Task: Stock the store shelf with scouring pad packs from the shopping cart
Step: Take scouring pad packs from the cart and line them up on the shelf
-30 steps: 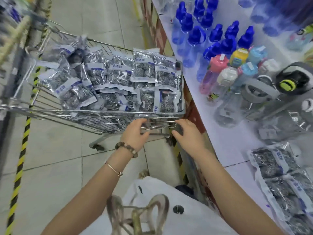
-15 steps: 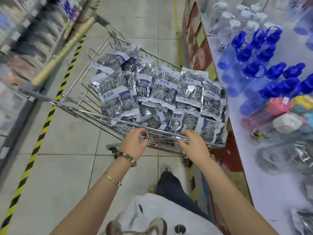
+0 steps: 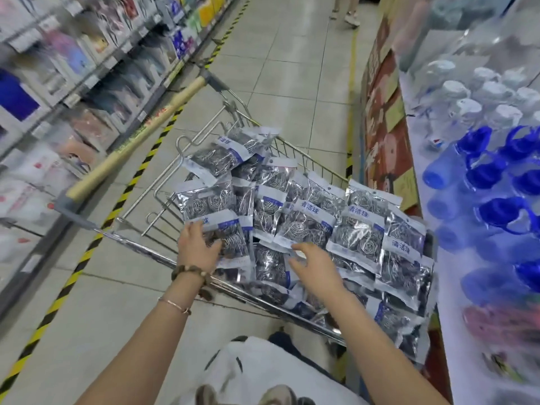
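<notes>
Picking up: left hand (image 3: 197, 249) lies spread on 1 scouring pad pack (image 3: 233, 239), right hand (image 3: 317, 267) open beside it; next, grip it.

Even, bright overhead light glints off the foil packs (image 3: 304, 226), while motion blur and wide-angle bending smear both shelves (image 3: 58, 83).

Shiny silver scouring pad packs (image 3: 304, 226) with blue-white headers lie heaped, overlapping, in the wire shopping cart (image 3: 163, 182); apparently steel-wool balls.
</notes>
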Demonstrator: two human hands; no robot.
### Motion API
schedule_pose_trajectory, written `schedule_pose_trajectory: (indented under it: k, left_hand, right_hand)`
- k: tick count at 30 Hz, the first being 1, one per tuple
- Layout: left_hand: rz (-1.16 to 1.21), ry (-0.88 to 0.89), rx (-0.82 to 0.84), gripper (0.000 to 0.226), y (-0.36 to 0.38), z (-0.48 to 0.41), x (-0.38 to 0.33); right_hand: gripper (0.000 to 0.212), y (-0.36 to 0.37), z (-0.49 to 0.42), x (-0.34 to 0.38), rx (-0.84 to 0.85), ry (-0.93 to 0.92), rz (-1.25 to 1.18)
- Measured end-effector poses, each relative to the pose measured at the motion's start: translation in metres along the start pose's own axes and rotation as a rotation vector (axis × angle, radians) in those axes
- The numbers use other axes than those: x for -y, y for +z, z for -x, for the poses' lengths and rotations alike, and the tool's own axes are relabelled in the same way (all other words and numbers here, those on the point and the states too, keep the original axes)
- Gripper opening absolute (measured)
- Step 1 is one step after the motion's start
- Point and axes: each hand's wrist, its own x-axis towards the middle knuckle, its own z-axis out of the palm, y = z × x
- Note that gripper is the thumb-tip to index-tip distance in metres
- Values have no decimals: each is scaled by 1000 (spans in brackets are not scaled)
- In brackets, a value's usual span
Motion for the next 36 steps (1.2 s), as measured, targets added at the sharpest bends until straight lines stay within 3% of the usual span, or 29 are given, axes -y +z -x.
schedule_pose_trajectory:
  k: [5, 10, 13, 17, 24, 29, 32, 36]
  left_hand:
    - [209, -245, 5, 78, 1, -35, 4]
    - [498, -453, 29, 79, 9, -49, 8]
    - [556, -504, 69, 79, 9, -51, 10]
    - [462, -451, 160, 64, 4, -60, 15]
    - [444, -315, 335, 33, 3, -63, -14]
    - [491, -278, 440, 31, 15, -57, -31]
    - [412, -201, 520, 30, 22, -57, -32]
    - [262, -74, 680, 19, 12, -67, -30]
  right_hand:
    - [39, 2, -27, 10, 86, -12, 18]
    - [40, 12, -43, 26, 134, 7, -50]
    - [41, 18, -51, 40, 147, 65, -166]
    - [42, 22, -63, 54, 139, 239, -464]
    - [49, 31, -76, 56, 140, 319, -585]
    - [67, 26, -74, 49, 158, 421, -685]
    - [46, 22, -66, 36, 199, 452, -673]
    - [35, 21, -52, 14, 144, 484, -704]
